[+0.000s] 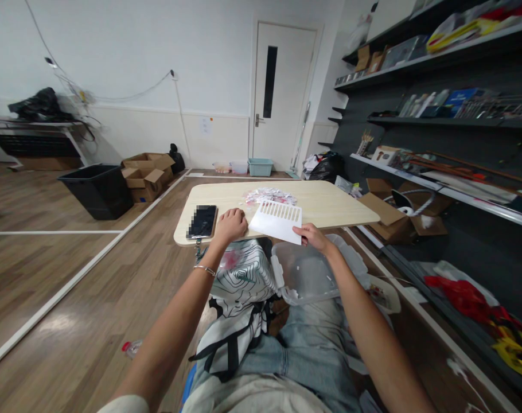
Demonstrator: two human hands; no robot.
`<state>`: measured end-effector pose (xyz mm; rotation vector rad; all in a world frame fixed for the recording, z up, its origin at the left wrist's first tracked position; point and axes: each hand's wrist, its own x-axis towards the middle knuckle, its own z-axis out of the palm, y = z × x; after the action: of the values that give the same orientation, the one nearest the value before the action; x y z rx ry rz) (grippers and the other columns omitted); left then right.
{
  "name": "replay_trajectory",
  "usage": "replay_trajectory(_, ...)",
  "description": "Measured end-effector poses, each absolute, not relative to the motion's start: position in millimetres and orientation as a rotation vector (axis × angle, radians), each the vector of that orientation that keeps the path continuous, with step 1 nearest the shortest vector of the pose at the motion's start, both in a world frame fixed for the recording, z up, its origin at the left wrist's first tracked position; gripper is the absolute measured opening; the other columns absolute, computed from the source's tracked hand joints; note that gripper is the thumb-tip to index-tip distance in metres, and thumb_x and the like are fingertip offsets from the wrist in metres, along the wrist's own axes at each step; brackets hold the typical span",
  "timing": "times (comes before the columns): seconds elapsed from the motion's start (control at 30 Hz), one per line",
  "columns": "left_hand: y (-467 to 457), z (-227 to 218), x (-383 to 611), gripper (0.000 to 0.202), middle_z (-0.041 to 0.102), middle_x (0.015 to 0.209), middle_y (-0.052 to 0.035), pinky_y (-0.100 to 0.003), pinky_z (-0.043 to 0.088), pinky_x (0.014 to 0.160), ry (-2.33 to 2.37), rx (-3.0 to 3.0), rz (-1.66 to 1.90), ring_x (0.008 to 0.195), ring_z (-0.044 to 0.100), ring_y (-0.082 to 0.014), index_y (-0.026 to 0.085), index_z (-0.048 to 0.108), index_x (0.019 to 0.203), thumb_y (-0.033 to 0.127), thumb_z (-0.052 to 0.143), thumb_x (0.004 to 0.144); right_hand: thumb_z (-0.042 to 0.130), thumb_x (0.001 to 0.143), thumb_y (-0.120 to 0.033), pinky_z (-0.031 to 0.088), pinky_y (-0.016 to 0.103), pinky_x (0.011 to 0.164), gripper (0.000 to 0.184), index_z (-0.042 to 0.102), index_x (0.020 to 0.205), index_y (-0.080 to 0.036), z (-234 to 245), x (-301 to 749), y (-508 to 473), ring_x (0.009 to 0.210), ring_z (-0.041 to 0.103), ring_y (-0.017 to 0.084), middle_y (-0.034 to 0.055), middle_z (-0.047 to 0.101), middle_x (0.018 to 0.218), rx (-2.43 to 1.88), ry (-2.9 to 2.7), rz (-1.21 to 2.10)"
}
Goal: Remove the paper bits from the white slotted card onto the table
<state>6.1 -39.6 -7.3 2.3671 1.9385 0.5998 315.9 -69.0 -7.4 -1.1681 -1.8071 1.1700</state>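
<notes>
My right hand (311, 236) pinches the lower right corner of a white card with a row of slots (278, 223) along its far edge. The card is tilted over the near edge of a pale wooden table (330, 201). Just left of it, my left hand (232, 223) rests palm down at the table edge, its fingers loosely bent and partly apart. Nothing shows in that hand, though its underside is hidden. Behind the card lies a pile of small white and pink paper pieces (272, 194). A dark-screened phone (203, 221) lies left of my left hand.
Below the table, a clear plastic bin (304, 275) stands by my legs, beside a patterned cloth (244, 275). A black bin (96, 192) and cardboard boxes (147, 175) stand at left. Loaded shelves (441, 123) line the right wall. A white door (284, 97) is ahead.
</notes>
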Motion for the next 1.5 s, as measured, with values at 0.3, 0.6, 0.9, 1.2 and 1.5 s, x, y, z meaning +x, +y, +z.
replay_trajectory(0.3,-41.1,-5.6,6.4,0.035,0.061,0.141,-0.013,-0.043,0.042,0.113,1.935,2.385,0.593,0.136,0.054,-0.0271,0.021,0.059,0.126,0.033,0.038,0.101,0.067,0.077,-0.074,0.028,0.027,0.05,0.062,0.054,0.051,-0.019,-2.3,317.2,-74.2,0.046,0.04,0.011,-0.0023,0.044,0.044,-1.167,-1.838,1.148)
replay_trajectory(0.6,-42.2,-5.9,6.4,0.034,0.061,0.141,-0.0131,-0.044,0.041,0.113,1.94,2.382,0.599,0.135,0.054,-0.0273,0.022,0.059,0.125,0.033,0.037,0.101,0.067,0.077,-0.074,0.028,0.026,0.049,0.062,0.054,0.051,-0.019,-1.5,317.1,-74.4,0.045,0.04,0.01,-0.0018,0.045,0.044,-1.168,-1.851,1.145)
replay_trajectory(0.9,-41.6,-4.9,6.6,0.033,0.062,0.14,-0.0122,-0.043,0.041,0.112,1.945,2.369,0.597,0.135,0.054,-0.0267,0.023,0.06,0.124,0.033,0.038,0.101,0.066,0.078,-0.075,0.029,0.026,0.048,0.063,0.056,0.051,-0.019,-1.3,315.8,-75.5,0.045,0.042,0.011,-0.0011,0.048,0.042,-1.158,-1.882,1.133)
replay_trajectory(1.2,-42.7,-3.2,7.2,0.033,0.062,0.14,-0.0124,-0.044,0.043,0.111,1.953,2.369,0.584,0.134,0.055,-0.0277,0.023,0.061,0.123,0.033,0.038,0.102,0.067,0.079,-0.075,0.03,0.026,0.047,0.063,0.058,0.054,-0.018,-2.9,314.0,-74.2,0.045,0.043,0.011,-0.0001,0.05,0.044,-1.145,-1.903,1.154)
replay_trajectory(1.5,-42.3,-3.3,6.4,0.032,0.062,0.141,-0.0117,-0.044,0.042,0.112,1.947,2.359,0.58,0.135,0.054,-0.0273,0.024,0.06,0.123,0.033,0.038,0.102,0.068,0.079,-0.073,0.03,0.026,0.047,0.062,0.058,0.053,-0.018,-3.1,313.3,-72.2,0.045,0.043,0.011,0.0008,0.051,0.044,-1.132,-1.921,1.189)
